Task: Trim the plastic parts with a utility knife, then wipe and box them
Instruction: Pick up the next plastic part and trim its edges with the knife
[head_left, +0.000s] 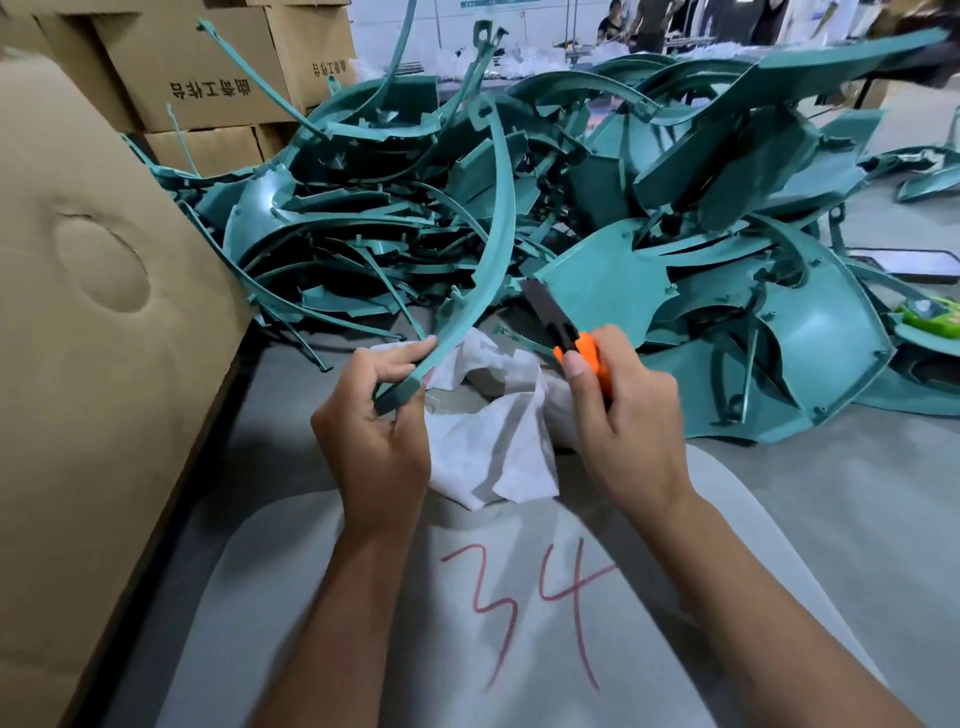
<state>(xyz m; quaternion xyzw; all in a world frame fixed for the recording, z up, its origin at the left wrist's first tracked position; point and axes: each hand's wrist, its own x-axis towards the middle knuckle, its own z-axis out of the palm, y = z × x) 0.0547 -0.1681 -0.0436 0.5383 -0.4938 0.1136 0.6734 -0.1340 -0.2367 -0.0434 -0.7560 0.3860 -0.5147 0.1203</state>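
Red "34" (524, 608) handwritten on counter (857, 519). Left hand (374, 431) pinches teal curved strip (493, 249); right hand (628, 415) grips orange utility knife (566, 332), beside strip, above white cloth (493, 447).

A factory workshop: stacked cardboard cartons (208, 67) beside a heap of moulded teal plastic parts (597, 218).

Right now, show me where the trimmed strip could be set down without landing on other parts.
Bare grey table lies right of the right hand, in front of the teal parts pile. A narrow bare strip runs between the cardboard box and the left hand. The middle is crowded: the white cloth and the pile fill it.
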